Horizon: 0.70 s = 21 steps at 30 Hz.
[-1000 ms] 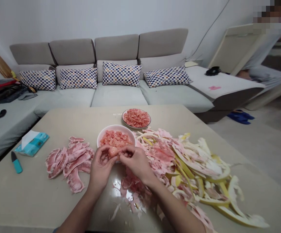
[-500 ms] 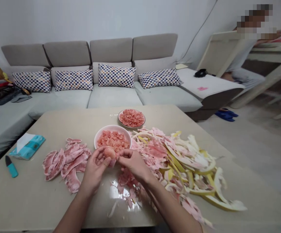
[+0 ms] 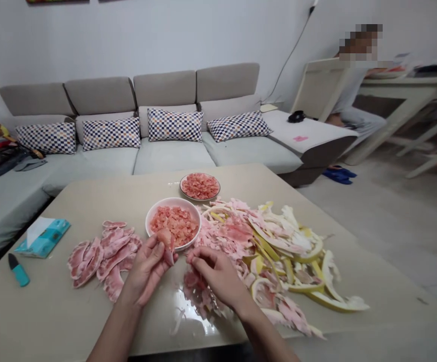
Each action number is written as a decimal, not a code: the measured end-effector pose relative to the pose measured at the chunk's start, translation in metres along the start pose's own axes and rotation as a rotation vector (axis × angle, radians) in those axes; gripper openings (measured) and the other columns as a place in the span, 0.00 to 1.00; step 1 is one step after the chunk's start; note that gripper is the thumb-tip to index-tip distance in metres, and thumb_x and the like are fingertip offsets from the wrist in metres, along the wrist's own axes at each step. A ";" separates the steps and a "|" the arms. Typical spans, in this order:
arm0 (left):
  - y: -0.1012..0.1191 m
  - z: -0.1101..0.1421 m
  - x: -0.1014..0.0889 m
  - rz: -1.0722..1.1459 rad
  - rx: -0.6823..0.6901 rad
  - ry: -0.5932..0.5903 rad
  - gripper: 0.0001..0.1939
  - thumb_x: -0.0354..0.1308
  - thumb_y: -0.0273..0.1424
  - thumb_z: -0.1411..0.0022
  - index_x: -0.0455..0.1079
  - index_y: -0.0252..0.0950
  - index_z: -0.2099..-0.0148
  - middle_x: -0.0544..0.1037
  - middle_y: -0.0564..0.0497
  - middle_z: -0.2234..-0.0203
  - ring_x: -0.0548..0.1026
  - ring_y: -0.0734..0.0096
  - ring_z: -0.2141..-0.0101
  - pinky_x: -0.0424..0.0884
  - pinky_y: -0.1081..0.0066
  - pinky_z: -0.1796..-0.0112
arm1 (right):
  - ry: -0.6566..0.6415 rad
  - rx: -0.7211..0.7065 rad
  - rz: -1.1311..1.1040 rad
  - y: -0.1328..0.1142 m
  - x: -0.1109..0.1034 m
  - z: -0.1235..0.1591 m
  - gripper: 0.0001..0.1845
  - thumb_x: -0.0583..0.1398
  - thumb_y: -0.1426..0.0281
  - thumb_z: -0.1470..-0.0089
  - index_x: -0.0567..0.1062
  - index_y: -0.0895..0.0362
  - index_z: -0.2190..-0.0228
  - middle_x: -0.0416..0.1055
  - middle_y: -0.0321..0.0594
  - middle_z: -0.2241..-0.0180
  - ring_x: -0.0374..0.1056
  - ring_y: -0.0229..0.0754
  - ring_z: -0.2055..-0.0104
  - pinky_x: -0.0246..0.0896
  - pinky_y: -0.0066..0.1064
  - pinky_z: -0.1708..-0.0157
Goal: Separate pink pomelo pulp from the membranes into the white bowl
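My left hand (image 3: 149,266) is closed around a pomelo segment (image 3: 166,238), its pink flesh showing with a flap of pale skin hanging at the lower end. Just right of it, apart from the segment, my right hand (image 3: 216,274) is pinched; whatever is between its fingertips is too small to make out. Behind the left hand stands a white bowl (image 3: 152,207) with peeled pomelo flesh (image 3: 175,222). Under and beyond the right hand lie scraps of pink membrane (image 3: 199,289) on the table.
A plate (image 3: 182,191) of pomelo flesh stands behind the bowl. Peel (image 3: 278,246) is heaped at right, unopened-looking segments (image 3: 108,251) at left. A tissue pack (image 3: 45,239) and knife (image 3: 19,271) lie far left. Beyond are a sofa (image 3: 173,153) and a seated person (image 3: 354,100).
My hands have drawn apart: the right has moved off the segment, to the right and down. The segment is tilted in my left hand with skin hanging from it. The camera view has shifted.
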<state>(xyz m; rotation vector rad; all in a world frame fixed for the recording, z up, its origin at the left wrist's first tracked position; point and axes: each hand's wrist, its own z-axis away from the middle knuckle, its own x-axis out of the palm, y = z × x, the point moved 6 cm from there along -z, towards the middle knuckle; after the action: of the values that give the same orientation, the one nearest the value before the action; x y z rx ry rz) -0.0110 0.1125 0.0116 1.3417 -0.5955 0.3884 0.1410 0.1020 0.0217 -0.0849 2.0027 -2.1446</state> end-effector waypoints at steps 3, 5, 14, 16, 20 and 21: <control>-0.013 0.006 0.005 0.005 -0.043 0.004 0.09 0.64 0.30 0.43 0.72 0.36 0.59 0.72 0.55 0.73 0.70 0.80 0.74 0.71 0.71 0.58 | 0.093 -0.125 0.186 0.003 -0.011 0.012 0.13 0.59 0.66 0.47 0.72 0.56 0.82 0.70 0.36 0.81 0.68 0.39 0.76 0.63 0.27 0.76; -0.022 0.008 0.008 -0.001 -0.056 0.002 0.09 0.63 0.30 0.42 0.73 0.36 0.58 0.72 0.53 0.70 0.71 0.79 0.71 0.70 0.72 0.58 | 0.136 -0.185 0.197 0.004 -0.018 0.016 0.09 0.61 0.65 0.48 0.76 0.55 0.77 0.74 0.40 0.73 0.71 0.43 0.68 0.66 0.30 0.70; -0.048 0.009 0.009 -0.069 -0.110 0.142 0.21 0.66 0.32 0.47 0.72 0.41 0.50 0.75 0.46 0.52 0.74 0.63 0.53 0.72 0.68 0.55 | 0.111 -0.091 -0.082 0.011 -0.012 0.012 0.09 0.60 0.63 0.46 0.77 0.54 0.70 0.75 0.39 0.69 0.72 0.41 0.70 0.66 0.26 0.77; -0.051 0.010 0.009 -0.086 -0.132 0.163 0.23 0.66 0.33 0.47 0.71 0.43 0.48 0.73 0.46 0.49 0.73 0.61 0.51 0.72 0.67 0.55 | 0.112 -0.068 -0.095 0.014 -0.013 0.012 0.10 0.60 0.63 0.47 0.76 0.55 0.73 0.74 0.39 0.72 0.71 0.41 0.72 0.65 0.26 0.78; -0.052 0.011 0.009 -0.122 -0.132 0.170 0.23 0.66 0.32 0.47 0.70 0.44 0.47 0.73 0.46 0.47 0.72 0.61 0.49 0.72 0.69 0.56 | 0.095 -0.016 -0.137 0.017 -0.012 0.011 0.09 0.61 0.63 0.49 0.76 0.56 0.73 0.72 0.37 0.76 0.69 0.38 0.77 0.64 0.26 0.78; -0.052 0.011 0.009 -0.125 -0.129 0.174 0.23 0.66 0.32 0.47 0.70 0.44 0.47 0.73 0.46 0.47 0.73 0.61 0.50 0.72 0.69 0.56 | 0.105 -0.021 -0.128 0.017 -0.012 0.011 0.08 0.62 0.64 0.50 0.76 0.56 0.73 0.72 0.37 0.76 0.69 0.38 0.76 0.64 0.26 0.77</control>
<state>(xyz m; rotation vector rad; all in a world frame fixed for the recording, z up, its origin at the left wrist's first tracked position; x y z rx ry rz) 0.0242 0.0909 -0.0228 1.2007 -0.3833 0.3546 0.1567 0.0926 0.0071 -0.1081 2.1325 -2.2493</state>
